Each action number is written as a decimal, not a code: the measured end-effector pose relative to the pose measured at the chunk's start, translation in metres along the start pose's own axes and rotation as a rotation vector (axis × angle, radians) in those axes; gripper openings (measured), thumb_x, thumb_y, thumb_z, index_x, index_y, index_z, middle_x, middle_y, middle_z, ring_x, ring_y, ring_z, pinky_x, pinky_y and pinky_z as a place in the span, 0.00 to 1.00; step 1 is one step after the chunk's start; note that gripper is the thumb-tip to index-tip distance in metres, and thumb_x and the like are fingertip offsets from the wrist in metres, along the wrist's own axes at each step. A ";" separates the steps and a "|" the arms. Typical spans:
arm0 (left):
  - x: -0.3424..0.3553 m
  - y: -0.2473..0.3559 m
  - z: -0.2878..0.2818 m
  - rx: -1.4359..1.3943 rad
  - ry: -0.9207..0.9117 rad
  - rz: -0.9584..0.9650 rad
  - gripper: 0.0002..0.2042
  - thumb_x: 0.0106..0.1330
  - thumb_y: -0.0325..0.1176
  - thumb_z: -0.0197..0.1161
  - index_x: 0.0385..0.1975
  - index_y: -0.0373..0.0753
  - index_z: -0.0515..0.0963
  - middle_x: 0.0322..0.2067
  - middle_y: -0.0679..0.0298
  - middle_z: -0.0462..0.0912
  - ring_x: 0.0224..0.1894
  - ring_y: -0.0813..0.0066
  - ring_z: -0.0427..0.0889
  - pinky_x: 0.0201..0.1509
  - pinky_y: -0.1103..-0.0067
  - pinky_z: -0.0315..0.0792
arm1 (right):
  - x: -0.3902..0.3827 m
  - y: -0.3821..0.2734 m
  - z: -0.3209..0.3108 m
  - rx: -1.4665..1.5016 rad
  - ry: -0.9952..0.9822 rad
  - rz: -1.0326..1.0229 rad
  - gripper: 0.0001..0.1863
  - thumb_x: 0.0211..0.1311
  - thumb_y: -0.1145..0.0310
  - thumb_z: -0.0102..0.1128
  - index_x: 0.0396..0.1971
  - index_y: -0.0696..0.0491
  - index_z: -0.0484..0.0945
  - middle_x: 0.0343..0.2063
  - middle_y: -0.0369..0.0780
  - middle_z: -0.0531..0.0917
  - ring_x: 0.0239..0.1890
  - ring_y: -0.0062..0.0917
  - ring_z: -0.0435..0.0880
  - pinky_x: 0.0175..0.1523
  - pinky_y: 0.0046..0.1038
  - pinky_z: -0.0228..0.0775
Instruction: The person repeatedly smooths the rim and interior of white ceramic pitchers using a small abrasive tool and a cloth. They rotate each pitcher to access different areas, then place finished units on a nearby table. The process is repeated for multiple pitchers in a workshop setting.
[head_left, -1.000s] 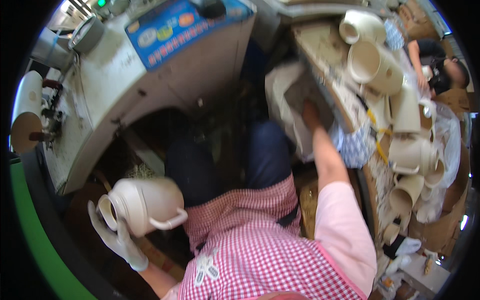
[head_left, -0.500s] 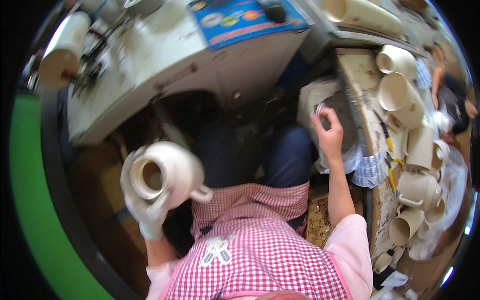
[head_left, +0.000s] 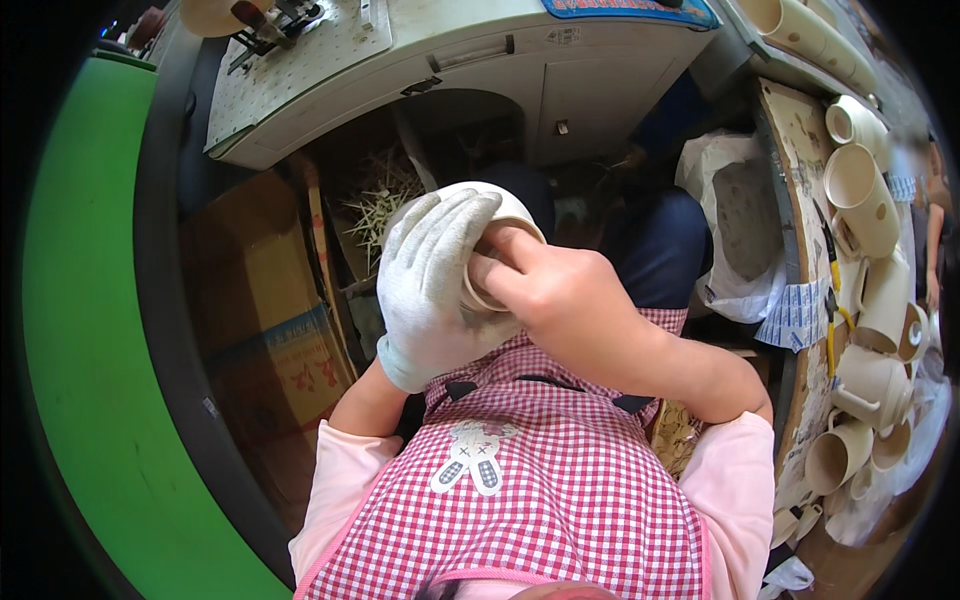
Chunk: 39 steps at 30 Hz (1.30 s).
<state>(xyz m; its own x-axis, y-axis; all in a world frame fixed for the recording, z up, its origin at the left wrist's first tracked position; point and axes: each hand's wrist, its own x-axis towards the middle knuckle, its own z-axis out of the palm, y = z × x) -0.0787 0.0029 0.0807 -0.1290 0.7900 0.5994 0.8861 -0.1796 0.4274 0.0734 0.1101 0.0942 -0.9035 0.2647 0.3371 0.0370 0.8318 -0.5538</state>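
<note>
My left hand [head_left: 425, 275] wears a whitish-grey glove and is wrapped over a cream-coloured jug [head_left: 522, 210] above my lap. The jug's open mouth is turned up toward me, and most of its body is hidden by both hands. My bare right hand [head_left: 565, 285] reaches across from the right, its bent fingers inside the mouth against the rim. Its fingertips are out of sight, so whatever they pinch cannot be made out. Below the jug is my red checked apron [head_left: 560, 440] with a rabbit patch.
A wooden bench [head_left: 800, 200] on the right carries several cream pots [head_left: 862, 200] and yellow-handled pliers [head_left: 833, 270]. A plastic bag [head_left: 715, 160] hangs beside it. Ahead stands a white worktable [head_left: 480, 90]; cardboard [head_left: 270, 330] lies at left. Another person's arm [head_left: 935, 245] shows far right.
The jug has moved right to the middle of my lap. My right hand, earlier apart holding a small shiny ring-like piece, has come left into the jug's mouth. The view has shifted.
</note>
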 end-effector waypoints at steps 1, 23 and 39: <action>-0.001 -0.001 -0.001 -0.019 0.007 -0.022 0.40 0.40 0.38 0.84 0.58 0.35 0.78 0.55 0.52 0.83 0.59 0.53 0.82 0.68 0.58 0.71 | -0.001 -0.001 0.003 -0.061 0.023 -0.038 0.18 0.52 0.77 0.66 0.46 0.58 0.82 0.46 0.48 0.86 0.37 0.37 0.90 0.37 0.30 0.84; -0.046 -0.058 -0.041 -0.404 -0.313 -0.967 0.22 0.75 0.48 0.59 0.52 0.32 0.80 0.51 0.54 0.84 0.46 0.65 0.86 0.57 0.74 0.78 | 0.025 0.067 -0.083 0.572 0.359 0.675 0.15 0.77 0.64 0.59 0.38 0.61 0.85 0.26 0.28 0.81 0.30 0.09 0.74 0.35 0.17 0.65; -0.089 -0.056 -0.003 -1.555 0.120 -1.031 0.27 0.72 0.33 0.64 0.68 0.32 0.67 0.58 0.61 0.80 0.58 0.73 0.79 0.64 0.75 0.73 | 0.411 0.068 -0.019 -0.473 0.180 0.019 0.26 0.70 0.44 0.57 0.46 0.55 0.84 0.36 0.46 0.89 0.40 0.39 0.90 0.43 0.39 0.81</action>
<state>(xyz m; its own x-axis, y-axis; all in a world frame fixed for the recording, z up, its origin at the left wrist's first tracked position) -0.1183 -0.0593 0.0052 -0.3684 0.8941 -0.2547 -0.6894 -0.0790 0.7200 -0.2880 0.2845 0.2096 -0.8146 0.3270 0.4790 0.2798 0.9450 -0.1693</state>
